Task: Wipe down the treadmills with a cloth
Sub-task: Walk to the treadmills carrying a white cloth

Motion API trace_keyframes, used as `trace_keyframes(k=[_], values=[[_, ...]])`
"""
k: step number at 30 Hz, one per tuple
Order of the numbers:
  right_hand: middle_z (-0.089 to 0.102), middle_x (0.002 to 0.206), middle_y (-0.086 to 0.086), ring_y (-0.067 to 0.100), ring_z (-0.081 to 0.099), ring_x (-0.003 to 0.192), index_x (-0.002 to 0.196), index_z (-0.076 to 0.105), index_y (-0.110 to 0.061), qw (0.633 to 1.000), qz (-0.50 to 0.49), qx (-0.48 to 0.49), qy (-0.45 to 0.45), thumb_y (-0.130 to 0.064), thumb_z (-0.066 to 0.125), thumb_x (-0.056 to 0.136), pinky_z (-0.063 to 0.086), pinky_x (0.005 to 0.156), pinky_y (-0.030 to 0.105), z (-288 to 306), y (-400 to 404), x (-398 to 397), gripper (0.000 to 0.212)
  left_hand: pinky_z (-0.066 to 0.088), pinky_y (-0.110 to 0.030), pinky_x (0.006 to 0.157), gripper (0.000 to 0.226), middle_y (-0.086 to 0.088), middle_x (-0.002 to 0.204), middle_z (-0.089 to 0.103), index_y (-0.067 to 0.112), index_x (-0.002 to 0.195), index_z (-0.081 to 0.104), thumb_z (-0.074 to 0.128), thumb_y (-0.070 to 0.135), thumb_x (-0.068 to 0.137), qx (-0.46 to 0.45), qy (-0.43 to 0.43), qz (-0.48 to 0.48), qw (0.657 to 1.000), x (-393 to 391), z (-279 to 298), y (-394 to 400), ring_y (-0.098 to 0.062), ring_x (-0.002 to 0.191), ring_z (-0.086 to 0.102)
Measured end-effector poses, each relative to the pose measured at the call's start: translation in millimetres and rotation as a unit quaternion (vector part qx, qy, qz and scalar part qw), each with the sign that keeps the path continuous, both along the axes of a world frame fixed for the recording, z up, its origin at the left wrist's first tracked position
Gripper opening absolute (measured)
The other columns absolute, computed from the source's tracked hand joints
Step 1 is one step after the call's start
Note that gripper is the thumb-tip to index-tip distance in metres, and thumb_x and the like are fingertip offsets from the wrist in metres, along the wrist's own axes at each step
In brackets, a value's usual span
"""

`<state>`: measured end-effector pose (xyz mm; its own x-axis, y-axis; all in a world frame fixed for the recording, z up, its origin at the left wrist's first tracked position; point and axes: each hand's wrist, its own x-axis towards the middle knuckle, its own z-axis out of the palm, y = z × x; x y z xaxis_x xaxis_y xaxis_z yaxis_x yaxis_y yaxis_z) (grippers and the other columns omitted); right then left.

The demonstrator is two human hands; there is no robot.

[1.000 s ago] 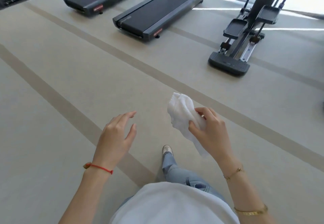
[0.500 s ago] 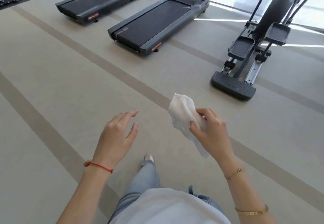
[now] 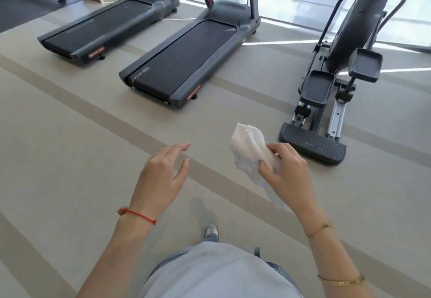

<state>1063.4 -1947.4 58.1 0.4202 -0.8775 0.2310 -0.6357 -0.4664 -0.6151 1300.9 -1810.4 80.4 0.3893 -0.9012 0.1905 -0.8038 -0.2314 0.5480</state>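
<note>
Our right hand point(image 3: 288, 174) pinches the white cloth point(image 3: 250, 152), held in the air short of the near treadmill point(image 3: 186, 64). Left hand point(image 3: 161, 176) empty, fingers loose, just left of the cloth. Second treadmill point(image 3: 105, 25) beyond.

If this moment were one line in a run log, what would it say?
stage: approach, wiping not begun | right hand: grips white cloth | left hand: open, empty | nearest treadmill: ahead, untouched

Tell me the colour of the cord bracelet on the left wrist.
Red. The cord bracelet shows plainly in the head view, just below the left hand.
</note>
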Motion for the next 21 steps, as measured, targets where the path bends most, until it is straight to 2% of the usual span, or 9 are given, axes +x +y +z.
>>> trace_keyframes(k=[4, 13, 18, 21], values=[[0.058, 0.096, -0.005, 0.011, 0.053, 0.086, 0.110, 0.062, -0.015, 1.000, -0.022, 0.011, 0.000, -0.022, 0.069, 0.082, 0.041, 0.073, 0.023, 4, -71, 30, 0.029, 0.045, -0.029, 0.098, 0.036, 0.004, 0.123, 0.065, 0.019, 0.130, 0.059, 0.058, 0.017, 0.095, 0.003, 0.006, -0.032, 0.999, 38, 10, -86, -0.014, 0.116, 0.058], [0.059, 0.098, -0.004, 0.013, 0.055, 0.091, 0.112, 0.062, -0.013, 0.999, -0.047, 0.025, -0.003, -0.021, 0.069, 0.083, 0.045, 0.079, 0.026, -12, -246, 87, 0.031, 0.047, -0.040, 0.101, 0.035, -0.001, 0.122, 0.066, 0.014, 0.129, 0.060, 0.059, 0.013, 0.094, -0.004, 0.010, -0.067, 0.998, 101, -7, -277, -0.018, 0.115, 0.060], [0.060, 0.102, -0.004, 0.014, 0.055, 0.092, 0.113, 0.062, -0.013, 0.999, -0.045, 0.027, -0.004, -0.021, 0.070, 0.083, 0.047, 0.079, 0.028, -11, -365, 110, 0.033, 0.043, -0.027, 0.102, 0.035, 0.001, 0.123, 0.065, 0.016, 0.129, 0.060, 0.059, 0.015, 0.094, -0.008, 0.006, -0.065, 0.998, 123, -9, -401, -0.014, 0.116, 0.059], [0.060, 0.104, -0.005, 0.013, 0.056, 0.093, 0.114, 0.062, -0.014, 0.998, -0.049, 0.029, -0.004, -0.022, 0.070, 0.083, 0.048, 0.080, 0.029, -3, -438, 118, 0.033, 0.046, -0.034, 0.103, 0.035, 0.002, 0.124, 0.065, 0.017, 0.130, 0.060, 0.057, 0.018, 0.095, -0.017, 0.001, -0.069, 0.997, 133, 1, -476, -0.014, 0.117, 0.059]])
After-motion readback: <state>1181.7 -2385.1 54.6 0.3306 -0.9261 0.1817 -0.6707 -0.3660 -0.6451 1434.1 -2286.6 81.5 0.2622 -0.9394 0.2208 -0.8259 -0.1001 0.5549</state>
